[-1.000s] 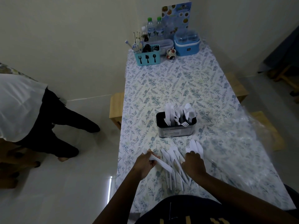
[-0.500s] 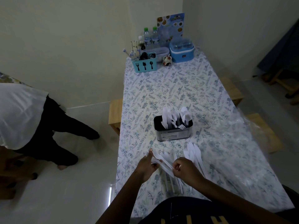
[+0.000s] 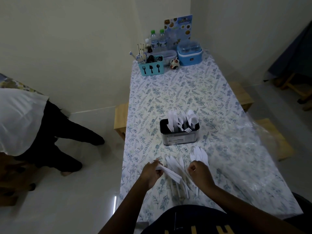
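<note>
Dim, bluish, underexposed wide-angle view; edges bow outward, detail soft and grainy.

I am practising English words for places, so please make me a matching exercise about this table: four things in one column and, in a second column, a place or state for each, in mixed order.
Things
1. bundle of white cutlery
2. dark holder
3. turquoise caddy
4. water bottles

Places or states
a. green caps, at the far end by the wall
b. gripped by the left hand
c. middle of the table, white utensils standing in it
d. black cutlery pictures on its front

Pairs: 1-b, 2-c, 3-d, 4-a
</note>
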Demonstrator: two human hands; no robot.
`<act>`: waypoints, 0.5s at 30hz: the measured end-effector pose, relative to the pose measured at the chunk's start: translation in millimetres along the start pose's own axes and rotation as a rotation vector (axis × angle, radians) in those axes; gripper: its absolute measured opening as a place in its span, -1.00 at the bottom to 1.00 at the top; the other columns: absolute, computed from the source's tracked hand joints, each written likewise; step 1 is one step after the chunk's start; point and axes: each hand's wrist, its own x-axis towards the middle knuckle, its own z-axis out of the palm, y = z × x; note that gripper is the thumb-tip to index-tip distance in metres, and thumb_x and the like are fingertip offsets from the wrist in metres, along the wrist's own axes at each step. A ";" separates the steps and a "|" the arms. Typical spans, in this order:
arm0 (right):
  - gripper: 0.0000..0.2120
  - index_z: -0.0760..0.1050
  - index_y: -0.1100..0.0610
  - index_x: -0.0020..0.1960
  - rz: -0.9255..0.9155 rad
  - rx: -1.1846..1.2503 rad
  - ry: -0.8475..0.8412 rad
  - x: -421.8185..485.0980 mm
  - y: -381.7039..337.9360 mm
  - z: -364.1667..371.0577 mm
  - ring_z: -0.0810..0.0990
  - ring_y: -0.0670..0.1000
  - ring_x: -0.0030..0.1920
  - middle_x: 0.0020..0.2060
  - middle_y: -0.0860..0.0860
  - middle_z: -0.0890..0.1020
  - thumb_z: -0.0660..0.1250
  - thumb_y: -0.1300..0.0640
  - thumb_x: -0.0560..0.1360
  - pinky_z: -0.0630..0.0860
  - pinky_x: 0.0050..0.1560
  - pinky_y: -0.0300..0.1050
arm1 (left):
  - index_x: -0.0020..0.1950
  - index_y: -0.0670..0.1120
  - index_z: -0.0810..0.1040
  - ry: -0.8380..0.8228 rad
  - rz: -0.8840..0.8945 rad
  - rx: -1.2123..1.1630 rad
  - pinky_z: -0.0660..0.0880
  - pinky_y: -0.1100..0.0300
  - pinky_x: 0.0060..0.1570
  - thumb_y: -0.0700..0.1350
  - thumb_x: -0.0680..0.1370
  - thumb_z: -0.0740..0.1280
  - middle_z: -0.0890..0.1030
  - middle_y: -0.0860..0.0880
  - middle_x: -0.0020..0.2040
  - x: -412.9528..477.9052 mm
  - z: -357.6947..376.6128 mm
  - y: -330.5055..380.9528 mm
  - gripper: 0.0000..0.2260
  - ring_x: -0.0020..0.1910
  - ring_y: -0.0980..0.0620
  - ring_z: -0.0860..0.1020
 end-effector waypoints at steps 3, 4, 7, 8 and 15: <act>-0.80 0.54 0.21 -0.06 0.115 -0.121 0.079 6.6 22.1 -7.6 0.54 0.08 -0.11 -0.09 0.11 0.54 0.18 0.38 0.45 0.37 -0.19 -0.18 | -0.11 -0.26 0.49 0.022 0.005 -0.018 0.57 0.19 -0.34 -0.19 0.61 0.26 0.53 -0.20 -0.17 1.3 -9.1 -0.1 -0.84 -0.02 -0.20 0.52; -0.74 0.53 0.23 0.03 0.118 -0.159 0.063 8.7 28.5 -8.4 0.54 0.08 -0.07 -0.03 0.12 0.53 0.15 0.40 0.46 0.35 -0.16 -0.20 | -0.10 -0.26 0.49 0.029 0.005 -0.009 0.58 0.18 -0.32 -0.18 0.61 0.26 0.54 -0.21 -0.16 0.9 -11.3 0.7 -0.84 -0.01 -0.20 0.53; -0.65 0.53 0.18 0.17 0.046 -0.275 -0.024 11.1 34.6 -7.1 0.56 0.06 -0.04 -0.01 0.11 0.56 0.14 0.38 0.47 0.38 -0.13 -0.23 | -0.12 -0.25 0.50 0.030 -0.002 0.032 0.55 0.15 -0.23 -0.17 0.62 0.25 0.56 -0.18 -0.19 -2.1 -12.5 2.7 -0.81 -0.16 -0.10 0.59; -0.65 0.54 0.15 0.18 0.005 -0.299 -0.042 11.5 34.5 -4.8 0.57 0.06 -0.06 -0.03 0.10 0.56 0.17 0.36 0.46 0.40 -0.13 -0.22 | -0.13 -0.25 0.50 0.027 -0.005 0.037 0.54 0.14 -0.20 -0.17 0.62 0.25 0.56 -0.17 -0.21 -2.9 -11.9 3.0 -0.81 -0.21 -0.08 0.59; -0.69 0.45 0.11 0.14 -0.013 -0.322 -0.089 7.1 28.7 -1.2 0.55 0.04 -0.03 -0.04 0.04 0.52 0.41 0.10 0.44 0.43 -0.11 -0.18 | -0.10 -0.25 0.51 0.006 -0.010 -0.002 0.53 0.11 -0.15 -0.17 0.61 0.26 0.54 -0.19 -0.15 2.9 -9.4 2.5 -0.84 0.05 -0.21 0.51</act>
